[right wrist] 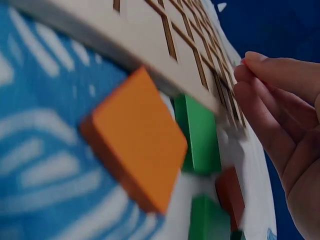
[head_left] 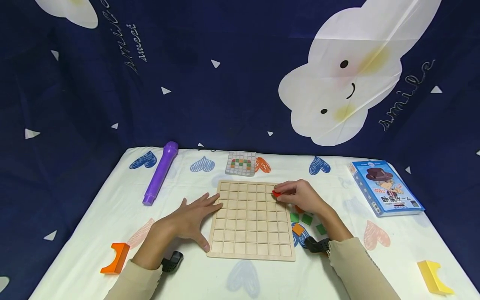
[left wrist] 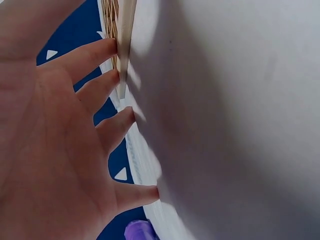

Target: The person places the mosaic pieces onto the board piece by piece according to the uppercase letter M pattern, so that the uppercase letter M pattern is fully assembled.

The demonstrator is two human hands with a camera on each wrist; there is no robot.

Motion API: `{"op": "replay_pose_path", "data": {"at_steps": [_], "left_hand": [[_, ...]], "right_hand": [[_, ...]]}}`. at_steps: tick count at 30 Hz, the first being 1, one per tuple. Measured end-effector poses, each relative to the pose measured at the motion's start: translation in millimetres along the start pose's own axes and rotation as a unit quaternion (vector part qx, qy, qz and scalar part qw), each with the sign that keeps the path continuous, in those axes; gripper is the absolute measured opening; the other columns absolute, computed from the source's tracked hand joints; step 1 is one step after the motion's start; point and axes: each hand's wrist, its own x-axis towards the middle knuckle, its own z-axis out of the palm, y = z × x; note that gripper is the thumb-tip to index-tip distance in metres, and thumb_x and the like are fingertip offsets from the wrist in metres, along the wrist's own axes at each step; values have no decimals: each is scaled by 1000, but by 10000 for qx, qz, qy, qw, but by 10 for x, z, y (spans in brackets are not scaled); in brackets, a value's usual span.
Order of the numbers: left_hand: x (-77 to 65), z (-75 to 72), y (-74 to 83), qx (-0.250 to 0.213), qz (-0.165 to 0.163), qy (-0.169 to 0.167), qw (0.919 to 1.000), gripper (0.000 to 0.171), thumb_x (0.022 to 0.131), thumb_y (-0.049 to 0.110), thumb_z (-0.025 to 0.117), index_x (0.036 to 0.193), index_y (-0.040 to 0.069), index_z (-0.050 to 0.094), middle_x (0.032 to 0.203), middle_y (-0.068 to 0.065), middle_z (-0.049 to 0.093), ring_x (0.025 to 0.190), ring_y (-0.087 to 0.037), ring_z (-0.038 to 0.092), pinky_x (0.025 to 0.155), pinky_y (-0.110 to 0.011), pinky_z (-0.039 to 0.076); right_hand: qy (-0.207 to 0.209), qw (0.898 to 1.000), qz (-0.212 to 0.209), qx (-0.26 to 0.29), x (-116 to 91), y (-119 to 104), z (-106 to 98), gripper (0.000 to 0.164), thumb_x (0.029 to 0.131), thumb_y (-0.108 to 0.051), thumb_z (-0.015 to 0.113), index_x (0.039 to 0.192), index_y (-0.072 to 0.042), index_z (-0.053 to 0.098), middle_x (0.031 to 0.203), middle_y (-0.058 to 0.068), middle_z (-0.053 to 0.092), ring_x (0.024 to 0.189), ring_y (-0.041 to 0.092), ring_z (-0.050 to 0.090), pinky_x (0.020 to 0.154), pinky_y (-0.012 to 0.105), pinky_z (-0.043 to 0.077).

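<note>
A wooden grid board [head_left: 252,221] lies flat on the table. My left hand [head_left: 189,218] spreads its fingers beside the board, with thumb and some fingertips touching its left edge. Over the board's far right corner, my right hand [head_left: 301,196] pinches a small red tile [head_left: 276,193] between thumb and fingers. Only a sliver of that tile shows in the right wrist view. Loose tiles lie right of the board, including a green tile [head_left: 294,217], an orange tile [right wrist: 140,142] and a reddish tile [right wrist: 231,195] partly hidden by the right hand in the head view.
Behind the board lies a card with a coloured grid pattern [head_left: 241,163]. A purple stick [head_left: 161,174] lies at the back left, a blue game box [head_left: 388,187] at the right. An orange arch block [head_left: 116,258] and a yellow arch block [head_left: 434,277] stand near the front.
</note>
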Motion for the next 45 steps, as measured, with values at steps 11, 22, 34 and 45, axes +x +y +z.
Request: {"op": "replay_pose_path", "data": {"at_steps": [11, 22, 34, 45], "left_hand": [[1, 22, -15, -33, -28, 30, 10000, 126, 49, 53, 96, 157, 20, 41, 174, -2, 19, 162, -36, 12, 113, -87, 5], [-2, 16, -3, -33, -76, 19, 10000, 125, 50, 52, 97, 157, 21, 42, 174, -1, 18, 162, -36, 12, 114, -87, 5], [17, 27, -20, 15, -100, 22, 9999, 125, 50, 55, 96, 157, 22, 42, 174, 0, 19, 162, -35, 14, 114, -86, 6], [23, 41, -29, 3, -123, 54, 9999, 125, 49, 55, 96, 157, 23, 43, 174, 0, 19, 162, -35, 14, 115, -86, 6]], "right_hand": [[-297, 9989, -207, 284, 152, -177, 251, 19, 87, -15, 80, 106, -11, 82, 121, 6, 77, 120, 26, 69, 84, 16, 58], [-520, 9966, -331, 548, 277, -324, 471, 20, 81, -15, 85, 101, -10, 82, 120, 7, 77, 115, 25, 72, 82, 18, 59], [-708, 9942, -555, 582, 395, -489, 635, 23, 90, -12, 76, 112, -5, 79, 127, 8, 74, 122, 25, 67, 90, 20, 57], [-589, 9955, -619, 417, 484, -590, 801, 20, 88, -9, 78, 108, -6, 80, 121, 7, 75, 109, 19, 72, 86, 19, 59]]}}
